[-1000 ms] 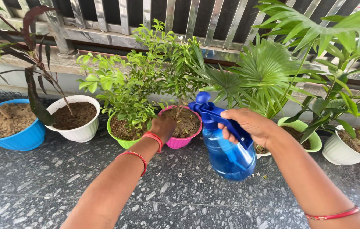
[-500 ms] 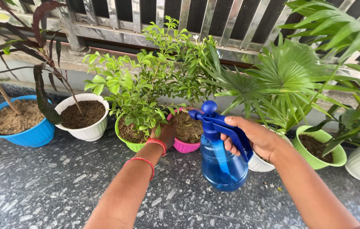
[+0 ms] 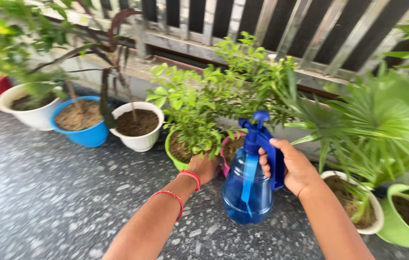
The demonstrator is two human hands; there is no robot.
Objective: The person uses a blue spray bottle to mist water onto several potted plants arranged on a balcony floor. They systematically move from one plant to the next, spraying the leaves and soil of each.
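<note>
Forearms come up from the bottom edge, the left one wearing two red bands at the wrist. Right hand (image 3: 293, 166) is wrapped firmly round the handle of a blue spray bottle (image 3: 248, 190), fingers curled tight; the bottle hangs upright just above the speckled stone floor (image 3: 45, 202), its nozzle pointing left toward the leaves. Left hand (image 3: 205, 167) reaches in at the base of the leafy green plant (image 3: 204, 91), touching the near rim where the green pot (image 3: 175, 161) and the pink pot (image 3: 224, 166) stand just beside each other; foliage hides the fingers, so I cannot tell whether they are closed on a rim or only resting there.

Risks, as I judge them: the bottle looks well filled and is carried by one hand only, so a wet grip could let it slip onto the floor. A tug by the left hand could tip the light pot and spill soil. Spray fired this close could wet the left wrist rather than the leaves.

Further back stand a white pot (image 3: 138, 126), a blue pot (image 3: 80, 123), and the fan palm (image 3: 387, 120) against the railing (image 3: 281, 24).
</note>
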